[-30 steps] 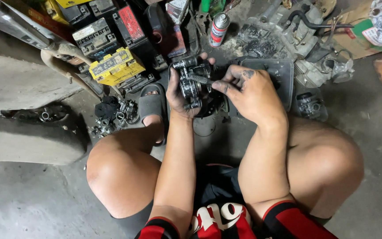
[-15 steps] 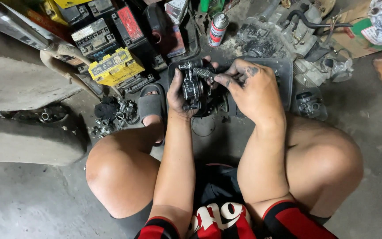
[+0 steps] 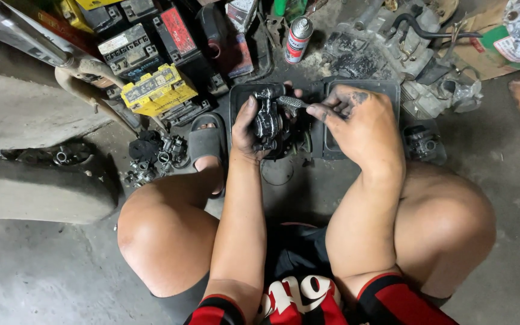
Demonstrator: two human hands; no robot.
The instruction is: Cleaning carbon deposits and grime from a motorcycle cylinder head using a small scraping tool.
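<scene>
Two hands are working close together over a black tray (image 3: 392,90) on the floor. Left hand (image 3: 249,129) is wrapping around a dark, greasy metal part (image 3: 267,120), fingers clamped on it and hiding most of its near side, so its exact shape is hard to make out. Right hand (image 3: 362,123) is pinching a small ridged metal piece (image 3: 293,102) between thumb and fingertips, pressing it against the top of that part; where the piece ends is lost behind the fingers. Both hands are hovering just above the tray, and what is lying under them is staying out of sight. A yellow battery (image 3: 157,90) is sitting to the left among black ones, partly cut off by the frame's top edge. A spray can (image 3: 299,39) is standing upright beyond the tray. One sandal (image 3: 207,141) is peeking out beside the left wrist.
</scene>
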